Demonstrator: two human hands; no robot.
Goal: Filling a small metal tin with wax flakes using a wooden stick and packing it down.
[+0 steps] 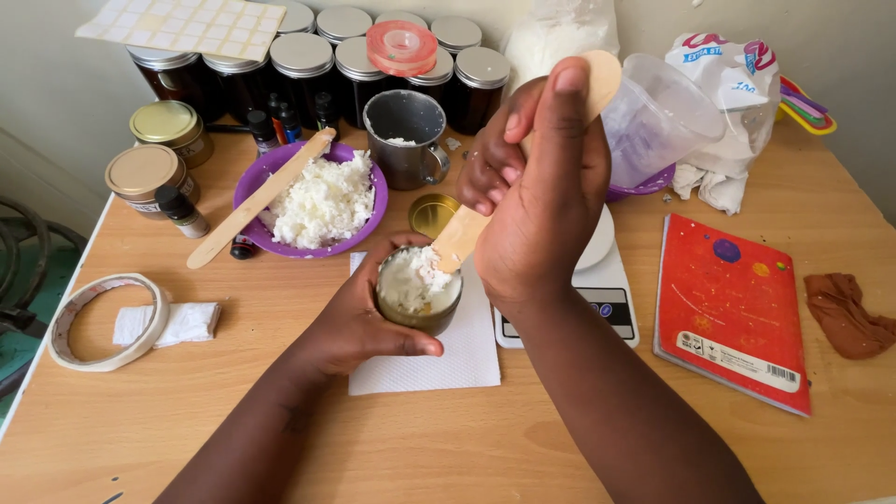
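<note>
Small dark glass jar (419,297) of white wax sits in left hand (359,322), fingers curled round it, over white paper towel (457,359). Right hand (541,201) pinches flat wooden spatula (464,233), tip in jar. Purple bowl (313,198) just beyond fingers; bare wooden table (448,439) w/ free room nearer the person.

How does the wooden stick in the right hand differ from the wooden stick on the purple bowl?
The flat wooden stick in the right hand is tilted steeply, tip in the small jar of white cream. The wooden stick on the purple bowl lies unheld across the rim. Both are pale and flat.
</note>
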